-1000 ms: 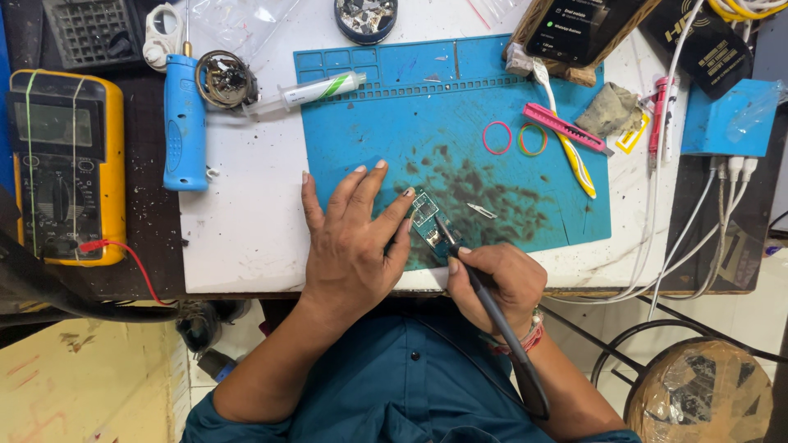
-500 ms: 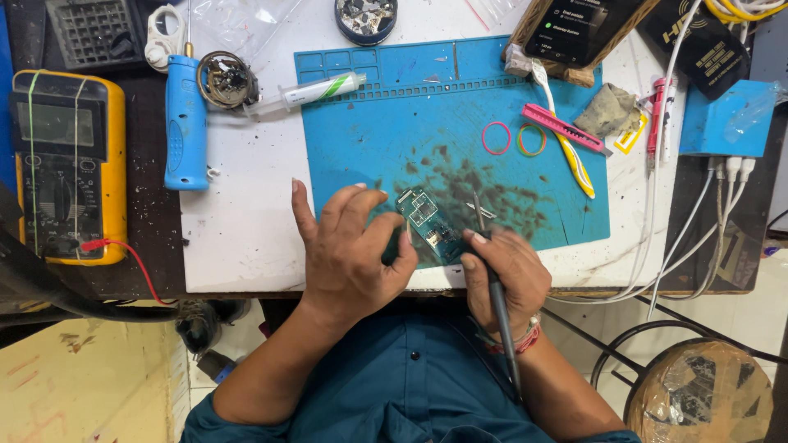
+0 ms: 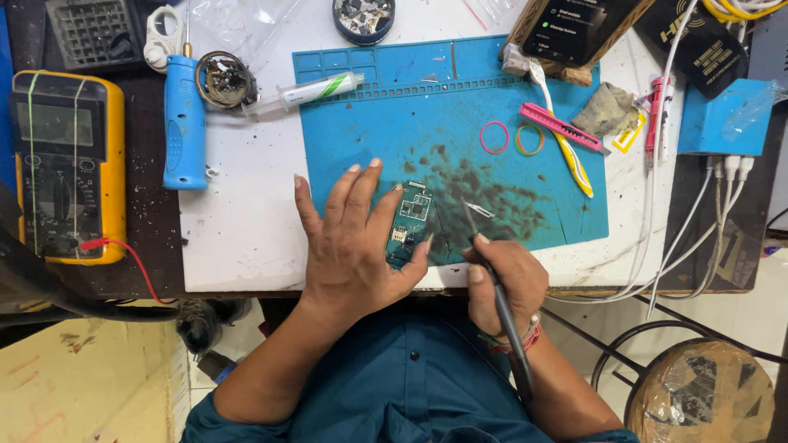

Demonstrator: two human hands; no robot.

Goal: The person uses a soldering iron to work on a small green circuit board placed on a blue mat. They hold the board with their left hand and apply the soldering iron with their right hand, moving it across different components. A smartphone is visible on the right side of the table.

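Your left hand [image 3: 355,246] lies flat with fingers spread, pinning the green circuit board [image 3: 408,223] by its left edge on the blue mat [image 3: 369,107], while just right of the board your right hand [image 3: 501,277] grips a dark probe [image 3: 491,271].

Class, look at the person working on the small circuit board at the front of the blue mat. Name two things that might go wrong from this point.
1. The left hand only presses the green circuit board flat with its fingers; the board might slip on the mat.
2. The right hand holds a thin black tool whose tip sits close to the left fingertips, so a slip may jab them or scratch the board.
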